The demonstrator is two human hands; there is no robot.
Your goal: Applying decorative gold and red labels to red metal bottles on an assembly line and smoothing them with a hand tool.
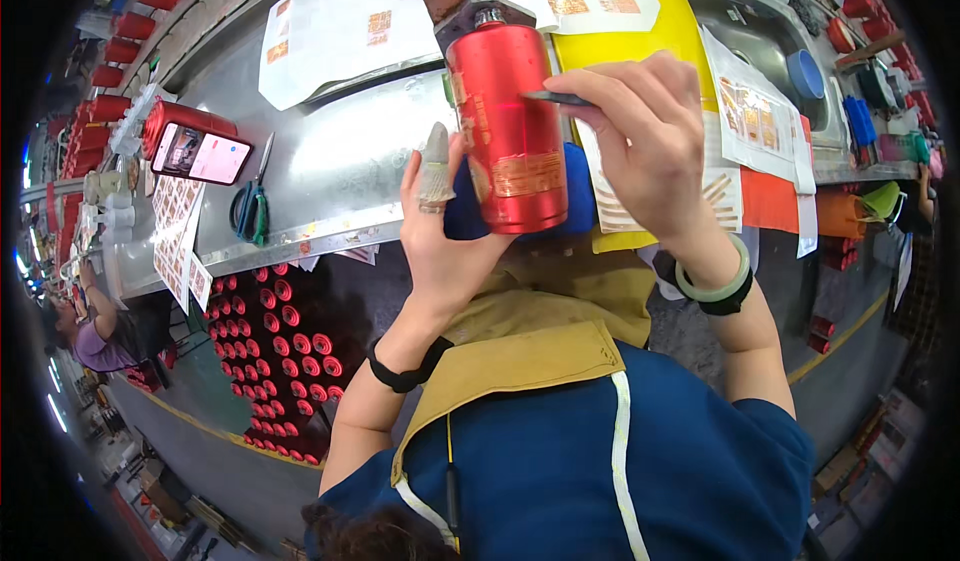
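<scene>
A glossy red metal bottle (508, 121) with gold decal patches hangs neck-up at a dark metal fixture (485, 16) above the bench edge. Against its lower left side rests my left hand (445, 251), fingers curved along the wall and thumb near the base, partly hidden. One of its fingers wears a pale ribbed finger cot (435, 176). My right hand (655, 141) pinches a thin dark flat tool (558, 97), whose tip meets the bottle's right side. The exact kind of tool is unclear. A gold decal (528, 174) wraps the lower bottle.
On the metal bench (340, 146) lie green-handled scissors (248, 211), a phone (202, 153) leaning on a red bottle, and decal sheets (175, 226). A sink with a blue cup (805, 74) stands right. Stacked red bottles (280, 346) fill the space below; a person (95, 336) sits far left.
</scene>
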